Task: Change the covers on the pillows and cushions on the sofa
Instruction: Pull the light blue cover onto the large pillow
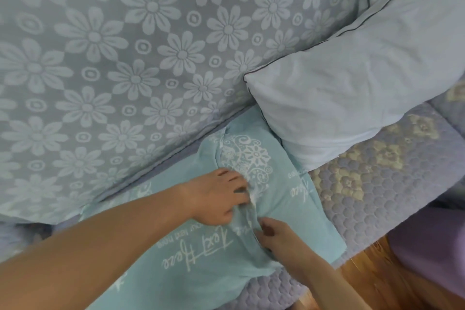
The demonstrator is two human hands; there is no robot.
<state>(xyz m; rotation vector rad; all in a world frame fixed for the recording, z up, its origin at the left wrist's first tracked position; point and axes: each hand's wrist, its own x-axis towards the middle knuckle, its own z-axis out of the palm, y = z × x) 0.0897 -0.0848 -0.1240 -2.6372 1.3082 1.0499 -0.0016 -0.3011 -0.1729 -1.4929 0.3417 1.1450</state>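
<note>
A teal pillow cover (pixel 281 199) with white flower print and script lettering lies flat on the sofa seat (pixel 372 184). My left hand (pixel 219 196) rests on it, fingers pinching a raised fold near the cover's middle. My right hand (pixel 279 236) grips the same fold a little nearer to me. A bare pale-blue pillow (pixel 364 88) with dark piping leans against the sofa back, its lower corner over the cover's far edge.
The sofa back (pixel 125 70) carries a blue-grey throw with large daisies. The seat has a quilted lilac and yellow pad. Wooden floor (pixel 372 274) and a purple cushion or cloth (pixel 432 246) show at the lower right.
</note>
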